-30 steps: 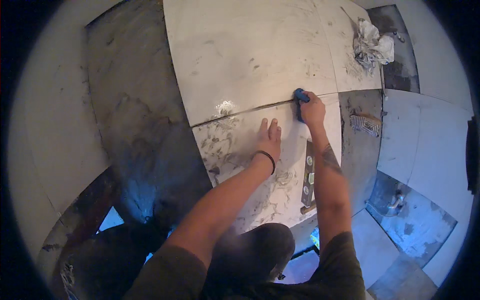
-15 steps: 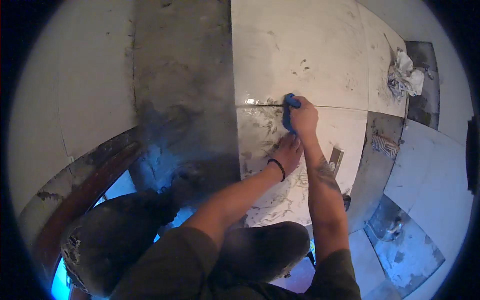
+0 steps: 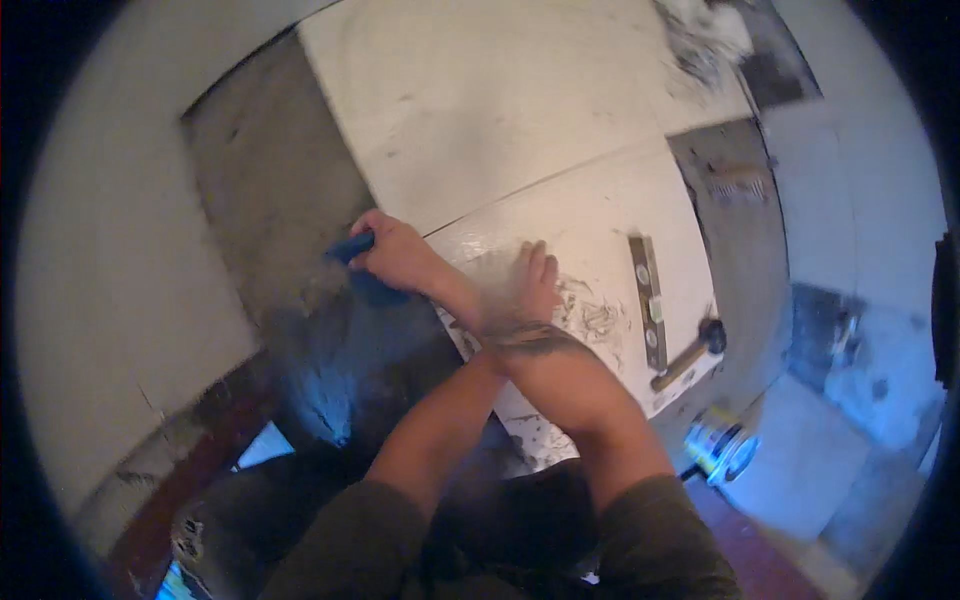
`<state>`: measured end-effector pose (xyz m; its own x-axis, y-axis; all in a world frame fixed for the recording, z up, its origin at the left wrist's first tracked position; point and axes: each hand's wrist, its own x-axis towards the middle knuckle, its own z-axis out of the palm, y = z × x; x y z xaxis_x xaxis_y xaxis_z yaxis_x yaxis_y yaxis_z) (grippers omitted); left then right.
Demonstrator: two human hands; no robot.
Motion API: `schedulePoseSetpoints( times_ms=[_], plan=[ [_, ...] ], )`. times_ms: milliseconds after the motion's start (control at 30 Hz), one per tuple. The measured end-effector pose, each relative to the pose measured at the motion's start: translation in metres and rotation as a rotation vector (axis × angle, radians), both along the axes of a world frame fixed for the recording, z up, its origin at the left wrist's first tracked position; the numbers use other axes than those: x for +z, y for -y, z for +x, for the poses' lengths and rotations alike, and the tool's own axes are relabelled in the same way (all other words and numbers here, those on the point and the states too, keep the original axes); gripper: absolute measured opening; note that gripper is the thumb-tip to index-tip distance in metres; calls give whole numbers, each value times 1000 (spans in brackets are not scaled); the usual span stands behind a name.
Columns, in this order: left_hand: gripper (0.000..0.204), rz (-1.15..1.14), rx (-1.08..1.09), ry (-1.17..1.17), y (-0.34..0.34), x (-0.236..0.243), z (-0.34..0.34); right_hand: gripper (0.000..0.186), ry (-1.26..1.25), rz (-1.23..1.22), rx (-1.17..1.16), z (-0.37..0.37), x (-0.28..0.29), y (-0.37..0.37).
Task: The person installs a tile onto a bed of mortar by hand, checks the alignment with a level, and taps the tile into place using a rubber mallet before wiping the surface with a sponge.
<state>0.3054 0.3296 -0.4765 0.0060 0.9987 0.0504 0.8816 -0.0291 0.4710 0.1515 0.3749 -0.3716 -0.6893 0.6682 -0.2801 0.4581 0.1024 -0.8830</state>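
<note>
My forearms cross over large cream floor tiles point(image 3: 590, 210), the tattooed right one passing over the left. My right hand point(image 3: 395, 255) reaches to the left edge of the tiles, its fingers closed round the grip of a blue float-like tool point(image 3: 350, 246). The tool's lower part is blurred and hangs over the bare grey strip point(image 3: 275, 180). My left hand point(image 3: 540, 280) rests on the near tile, fingers stretched out, holding nothing. Dark smears mark this tile beside the hand. A spirit level point(image 3: 648, 305) lies to its right, with a black-headed mallet point(image 3: 690, 355) close by.
A crumpled whitish plastic sheet point(image 3: 708, 35) lies at the far right. On the grey strip at right is a striped object point(image 3: 738, 186). A can or small bucket point(image 3: 720, 447) stands near right. A dark red beam point(image 3: 225, 430) runs at lower left.
My right hand has carried the blue tool left, off the tile joint to the tile edge, crossing my left arm. The view has turned, so more of the level, mallet and can shows.
</note>
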Motion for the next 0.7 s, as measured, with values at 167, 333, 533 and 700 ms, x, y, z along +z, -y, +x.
schedulePoseSetpoints(
  times_ms=[167,333,533,700],
  plan=[
    [55,-96,133,-14,-8,-3,-12,44,-182,-249,-179,153,89,-38],
    [83,-199,-25,-99,-48,18,-28,50,-125,-62,-779,425,144,35],
    [96,-180,-93,-348,-74,47,-24,42,202,356,-1540,706,183,199],
    [118,-474,-65,-465,-88,37,-30,52,1151,828,-1360,760,184,225]
  ],
)
